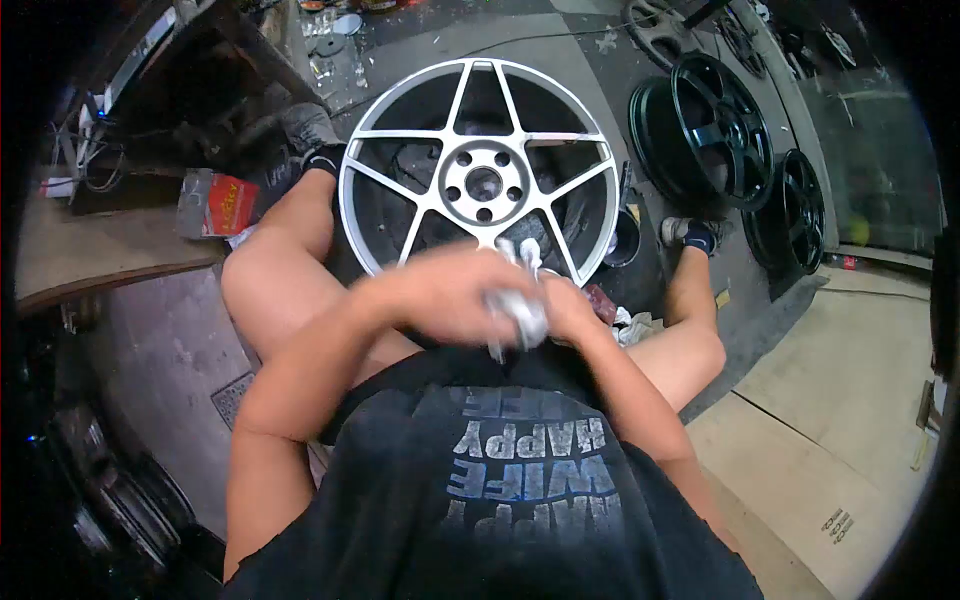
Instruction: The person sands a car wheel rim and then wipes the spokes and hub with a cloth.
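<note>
My left hand is blurred by motion, its fingers curled at a crumpled whitish cloth. Close against it, my right hand is closed at the cloth's other side, its fingers mostly hidden behind the left. A twisted end of whitish material sticks up above both hands. Just beyond them a silver alloy wheel lies face up between my legs, with star-shaped spokes and several bolt holes around the hub. Its near rim is partly covered by my left hand.
Black wheels stand at the right. A dark cup, a dark red block and crumpled rags lie right of the silver wheel. A red and grey box sits at left, near a wooden bench. Cardboard covers the floor at right.
</note>
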Demonstrator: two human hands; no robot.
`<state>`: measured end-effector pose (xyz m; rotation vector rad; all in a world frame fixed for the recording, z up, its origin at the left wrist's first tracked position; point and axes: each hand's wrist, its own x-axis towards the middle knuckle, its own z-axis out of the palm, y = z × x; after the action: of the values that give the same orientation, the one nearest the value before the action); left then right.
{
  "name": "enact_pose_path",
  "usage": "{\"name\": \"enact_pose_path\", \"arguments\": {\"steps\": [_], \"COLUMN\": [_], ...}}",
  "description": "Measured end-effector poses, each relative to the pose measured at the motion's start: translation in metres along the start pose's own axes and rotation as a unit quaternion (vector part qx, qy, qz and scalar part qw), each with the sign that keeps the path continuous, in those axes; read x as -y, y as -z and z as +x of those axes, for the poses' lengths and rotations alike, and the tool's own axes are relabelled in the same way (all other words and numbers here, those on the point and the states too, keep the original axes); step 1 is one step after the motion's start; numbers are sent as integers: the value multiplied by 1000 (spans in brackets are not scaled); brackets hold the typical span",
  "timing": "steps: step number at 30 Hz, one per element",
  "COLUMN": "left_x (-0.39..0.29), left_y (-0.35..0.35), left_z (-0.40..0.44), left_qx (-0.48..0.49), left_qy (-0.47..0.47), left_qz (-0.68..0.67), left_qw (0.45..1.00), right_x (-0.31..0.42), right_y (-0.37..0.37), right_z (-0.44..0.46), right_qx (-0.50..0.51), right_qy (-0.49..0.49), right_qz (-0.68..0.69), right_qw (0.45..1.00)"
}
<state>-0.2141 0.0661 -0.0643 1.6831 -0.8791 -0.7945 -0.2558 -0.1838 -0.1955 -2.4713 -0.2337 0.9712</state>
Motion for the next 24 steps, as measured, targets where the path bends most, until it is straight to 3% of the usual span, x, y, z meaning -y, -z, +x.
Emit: {"name": "enact_pose_path", "arguments": {"steps": [1, 3, 5, 7, 9, 10, 11, 12, 14, 16, 18, 21, 24], "left_x": [2, -27, -33, -19, 2, 3, 0, -6, -16, -20, -29, -32, -31], "left_y": [-29, -60, -89, -91, -90, -81, -75, -70, -62, -79, -96, -117, -125], "left_z": [11, 27, 32, 33, 38, 43, 49, 51, 49, 49, 46, 43, 42], "left_qx": [68, 163, 164, 140, 60, 77, 97, 95, 74, 41, 4, -16, -60], "left_qy": [-75, -67, -76, -43, -26, -10, 5, 12, -74, -159, -217, -273, -295], "left_qz": [-76, 5, 170, 246, 335, 327, 316, 316, 186, 43, -52, -164, -90], "left_qw": [992, 984, 969, 958, 940, 942, 944, 944, 977, 985, 975, 948, 949], "right_x": [-12, -18, -2, -53, -41, -44, -52, -55, -57, -66, -57, 5, 11], "right_y": [-3, -15, -1, -54, -47, -50, -55, -56, -59, -55, -28, 46, 85], "right_z": [1, 16, 38, 113, 122, 129, 122, 109, 78, 26, -25, -73, -78], "right_qx": [-11, -22, 54, 72, 170, 188, 208, 178, 151, 3, -59, -144, -268], "right_qy": [29, 49, 9, 32, -89, -98, -134, -76, -27, 65, 89, 29, 47], "right_qz": [25, 46, 139, 247, 456, 448, 507, 485, 457, 270, 163, 217, 293], "right_qw": [999, 997, 989, 966, 869, 868, 825, 853, 876, 961, 981, 965, 916]}}
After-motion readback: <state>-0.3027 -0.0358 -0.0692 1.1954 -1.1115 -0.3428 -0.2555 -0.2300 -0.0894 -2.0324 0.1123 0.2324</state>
